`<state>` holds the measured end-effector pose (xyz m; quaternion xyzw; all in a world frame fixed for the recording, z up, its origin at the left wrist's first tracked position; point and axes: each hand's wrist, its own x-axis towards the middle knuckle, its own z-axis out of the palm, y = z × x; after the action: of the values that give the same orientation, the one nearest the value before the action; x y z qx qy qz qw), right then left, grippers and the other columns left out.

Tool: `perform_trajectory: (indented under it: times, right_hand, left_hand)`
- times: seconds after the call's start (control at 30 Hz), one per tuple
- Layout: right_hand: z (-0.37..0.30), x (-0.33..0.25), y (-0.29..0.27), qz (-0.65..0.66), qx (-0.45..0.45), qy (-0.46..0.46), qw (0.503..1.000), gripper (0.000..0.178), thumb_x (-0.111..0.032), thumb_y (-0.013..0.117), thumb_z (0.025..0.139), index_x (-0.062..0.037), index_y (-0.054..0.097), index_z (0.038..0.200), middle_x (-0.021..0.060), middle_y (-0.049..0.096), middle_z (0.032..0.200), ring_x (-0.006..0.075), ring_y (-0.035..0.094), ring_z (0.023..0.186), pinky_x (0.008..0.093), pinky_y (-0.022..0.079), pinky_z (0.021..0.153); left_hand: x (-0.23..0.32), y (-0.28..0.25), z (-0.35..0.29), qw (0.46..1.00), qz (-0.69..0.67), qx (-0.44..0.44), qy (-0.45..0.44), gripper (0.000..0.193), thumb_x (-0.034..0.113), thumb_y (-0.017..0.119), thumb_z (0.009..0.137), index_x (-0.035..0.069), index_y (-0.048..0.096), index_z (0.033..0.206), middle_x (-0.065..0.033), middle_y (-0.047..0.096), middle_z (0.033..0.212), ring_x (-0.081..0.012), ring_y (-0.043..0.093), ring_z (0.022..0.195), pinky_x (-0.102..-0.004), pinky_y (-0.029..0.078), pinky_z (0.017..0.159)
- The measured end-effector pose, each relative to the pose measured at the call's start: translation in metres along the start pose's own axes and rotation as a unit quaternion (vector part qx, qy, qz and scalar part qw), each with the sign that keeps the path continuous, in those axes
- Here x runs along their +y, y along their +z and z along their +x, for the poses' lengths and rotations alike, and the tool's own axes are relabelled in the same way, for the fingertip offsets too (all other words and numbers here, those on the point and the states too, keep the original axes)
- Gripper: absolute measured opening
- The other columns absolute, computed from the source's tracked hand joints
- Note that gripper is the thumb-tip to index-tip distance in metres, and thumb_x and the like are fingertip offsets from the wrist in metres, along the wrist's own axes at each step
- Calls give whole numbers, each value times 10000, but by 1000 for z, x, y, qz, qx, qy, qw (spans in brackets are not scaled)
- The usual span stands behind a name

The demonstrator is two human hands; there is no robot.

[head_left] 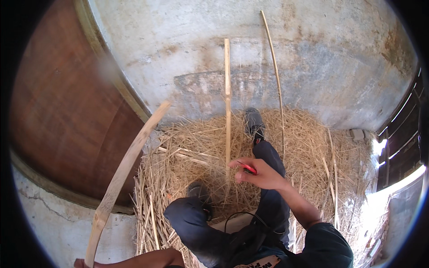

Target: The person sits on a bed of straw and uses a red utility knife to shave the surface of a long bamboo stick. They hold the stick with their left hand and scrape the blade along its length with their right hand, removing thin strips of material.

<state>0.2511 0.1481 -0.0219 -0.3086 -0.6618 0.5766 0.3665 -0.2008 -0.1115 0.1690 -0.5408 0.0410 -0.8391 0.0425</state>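
Note:
My left hand [80, 263] is partly cut off at the lower left edge. It grips the low end of a long, flat bamboo strip [117, 184], which slants up and to the right with a node along it. In front of my body, my right hand [261, 175] is closed around a small red-handled tool [247, 168]; its working end is too small to make out. Close by the fingertips of that hand stands a narrow bamboo strip [228, 107], upright in the view. Whether the fingers touch it I cannot tell.
A thinner bamboo strip [275, 67] leans on the stained concrete wall [321, 85]. Straw-like shavings [308, 134] cover the floor around my feet, with loose strips [331, 178] among them. To the left is a brown wooden panel [67, 111]; dark slats [404, 129] stand at the right.

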Motion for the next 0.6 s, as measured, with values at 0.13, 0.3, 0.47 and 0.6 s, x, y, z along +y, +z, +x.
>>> perform_trajectory:
  times: [0.13,0.3,0.47,0.6]
  right_hand:
    - [4,-8,21,95,12,-21,995,592,-374,630,1090,-26,516,1555,56,761,983,57,511,649,253,417,609]
    - [7,-20,48,253,61,-36,965,774,-547,566,1094,-31,373,1638,78,742,1005,28,261,495,220,213,472]
    - [-3,-25,39,344,200,-92,913,591,-514,520,1121,-64,479,1503,36,660,838,53,350,494,239,263,470]
    - [-7,-22,10,401,244,-122,875,437,-506,493,1136,-103,541,1298,-23,546,690,68,341,467,253,247,462]
  left_hand:
    - [-35,-18,-23,989,-72,72,-103,504,481,396,1090,55,615,932,-89,527,639,-272,567,520,-430,449,476]
    - [-85,8,-51,954,-188,165,-165,452,471,479,1091,124,398,814,26,346,674,-97,261,496,-271,211,413]
    - [-142,47,-91,924,-213,200,-247,412,428,475,1093,152,347,816,-2,352,722,-127,318,572,-300,303,502]
    - [-157,64,-120,913,-58,194,-354,462,536,482,1127,133,425,909,-52,448,885,-168,458,784,-331,422,732]
